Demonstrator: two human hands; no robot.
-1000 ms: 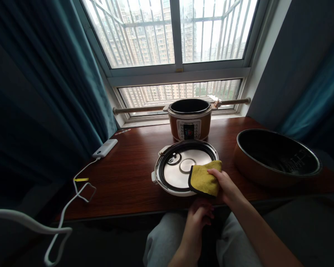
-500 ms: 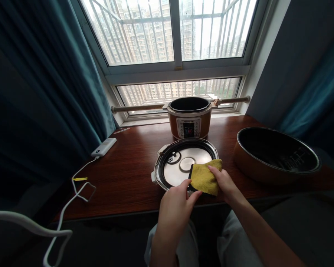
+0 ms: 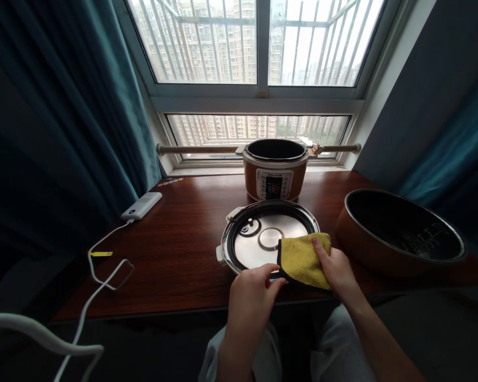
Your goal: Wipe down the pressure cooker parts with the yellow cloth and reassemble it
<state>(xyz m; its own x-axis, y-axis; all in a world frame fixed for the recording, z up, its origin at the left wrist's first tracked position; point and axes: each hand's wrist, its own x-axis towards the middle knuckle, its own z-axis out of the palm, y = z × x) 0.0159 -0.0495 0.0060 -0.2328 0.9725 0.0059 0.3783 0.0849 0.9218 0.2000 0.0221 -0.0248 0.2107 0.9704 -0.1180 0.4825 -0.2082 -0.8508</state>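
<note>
A folded yellow cloth (image 3: 305, 260) with black edging covers the near right part of an upturned round pot lid (image 3: 252, 254). My right hand (image 3: 336, 268) grips the cloth's right side, thumb on top. At the cloth's lower left corner, beside the lid's near rim, the thumb and index finger of my left hand (image 3: 253, 294) are pinched together on its edge. The lid shows a steel inner face, a dark sealing ring and a small valve. Behind it stands an orange-brown electric cooker (image 3: 275, 172), uncovered, with a control panel facing me.
A large dark-lined inner pot (image 3: 358, 239) stands at the table's right. On the left lie a white power bank (image 3: 142, 206) and its white cable (image 3: 91, 297) with a yellow tag. The wooden table (image 3: 183, 265) ends just before my knees. A barred window (image 3: 207, 48) rises behind.
The cloth and my right hand have shifted slightly right, and the cloth lies flatter and wider. My left hand stays at its corner. The camera view has tilted a little.
</note>
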